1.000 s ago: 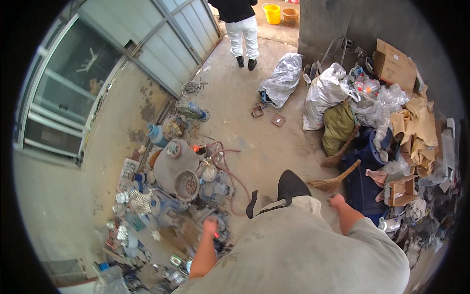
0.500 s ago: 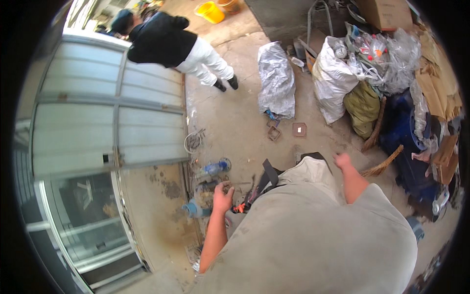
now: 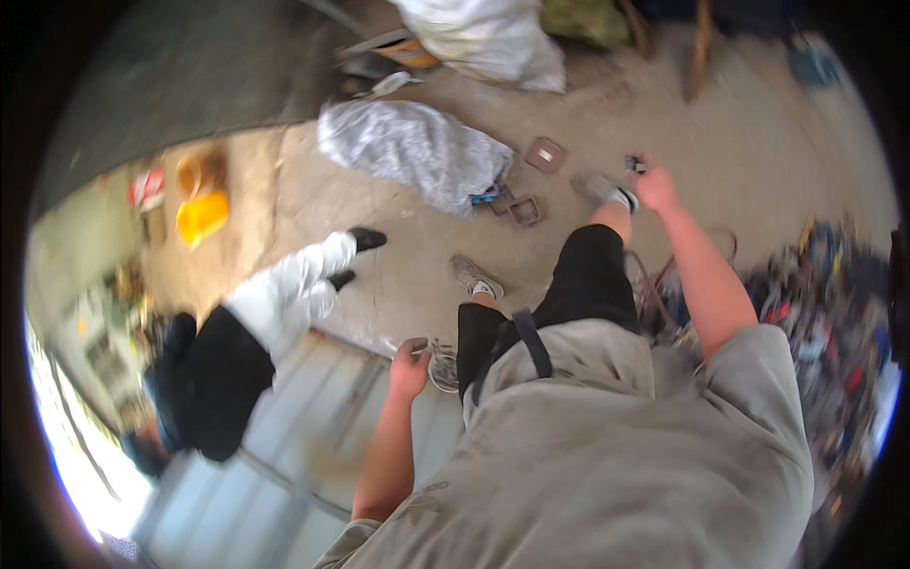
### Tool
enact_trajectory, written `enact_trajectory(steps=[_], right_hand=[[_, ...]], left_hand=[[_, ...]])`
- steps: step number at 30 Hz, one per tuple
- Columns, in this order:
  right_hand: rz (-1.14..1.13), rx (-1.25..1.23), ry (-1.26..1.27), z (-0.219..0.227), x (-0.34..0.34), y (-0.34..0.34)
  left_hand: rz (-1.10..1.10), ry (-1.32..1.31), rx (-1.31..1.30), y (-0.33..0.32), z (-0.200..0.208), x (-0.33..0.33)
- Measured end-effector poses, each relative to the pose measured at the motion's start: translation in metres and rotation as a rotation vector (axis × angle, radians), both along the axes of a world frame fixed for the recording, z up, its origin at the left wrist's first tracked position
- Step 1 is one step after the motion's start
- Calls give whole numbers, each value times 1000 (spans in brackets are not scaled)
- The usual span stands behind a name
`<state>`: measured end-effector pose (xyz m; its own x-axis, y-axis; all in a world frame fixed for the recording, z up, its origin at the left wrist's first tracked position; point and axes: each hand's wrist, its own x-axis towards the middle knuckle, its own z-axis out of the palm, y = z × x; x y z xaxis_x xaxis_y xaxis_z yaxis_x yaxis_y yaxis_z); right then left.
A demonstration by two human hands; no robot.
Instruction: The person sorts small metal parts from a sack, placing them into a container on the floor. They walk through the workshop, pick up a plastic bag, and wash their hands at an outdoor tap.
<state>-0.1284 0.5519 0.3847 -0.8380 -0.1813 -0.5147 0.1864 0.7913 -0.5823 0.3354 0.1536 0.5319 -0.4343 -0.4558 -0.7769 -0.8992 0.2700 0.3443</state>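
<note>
My left hand (image 3: 409,370) hangs at my left side above the floor, its dark-tipped fingers loosely curled with the thumb apart. I see nothing held in it. Just past it a coil of wire or thin hose (image 3: 443,370) lies on the ground. Out in front on the right, the fingers of my right hand (image 3: 654,185) are closed around a small grey and black thing (image 3: 635,165), too blurred to name. Beyond my shoes lie a reddish-brown square plate (image 3: 545,155), a rusty square frame (image 3: 524,211) and a silvery-grey sack (image 3: 412,152).
A person (image 3: 223,370) in a black top and white trousers stands at the left, beside pale metal panels (image 3: 318,408). Full white sacks (image 3: 493,38) stand at the far side. A heap of mixed scrap (image 3: 815,322) is on the right. Yellow (image 3: 202,218) and orange (image 3: 201,171) buckets stand far left.
The view has swung to the right, bringing the scrap heap into sight and the person lower left. My right hand now shows a small grey and black thing, not visible before.
</note>
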Motion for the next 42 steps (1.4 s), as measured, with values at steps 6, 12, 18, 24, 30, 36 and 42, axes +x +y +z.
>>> enact_trajectory(steps=[6, 12, 18, 24, 30, 36, 42], right_hand=[[-773, -160, -216, -61, 185, 33], [-942, -242, -590, -187, 286, -16], [-448, 6, -486, -326, 303, -43], [-820, -107, -359, -428, 280, -69], [-451, -77, -209, -515, 243, -59], [-453, -276, -93, -517, 233, -23], [-598, -566, -160, -419, 259, -23]], left_hand=[[-514, -225, -127, -148, -142, 3], [-543, 10, 94, -87, -289, -75], [-832, 42, 100, 16, -447, -174], [-1096, 236, -68, 81, -565, -236], [-1310, 250, -144, 99, -658, -240], [-1403, 262, 40, 93, -679, -265], [-1158, 288, 116, 83, -593, -277]])
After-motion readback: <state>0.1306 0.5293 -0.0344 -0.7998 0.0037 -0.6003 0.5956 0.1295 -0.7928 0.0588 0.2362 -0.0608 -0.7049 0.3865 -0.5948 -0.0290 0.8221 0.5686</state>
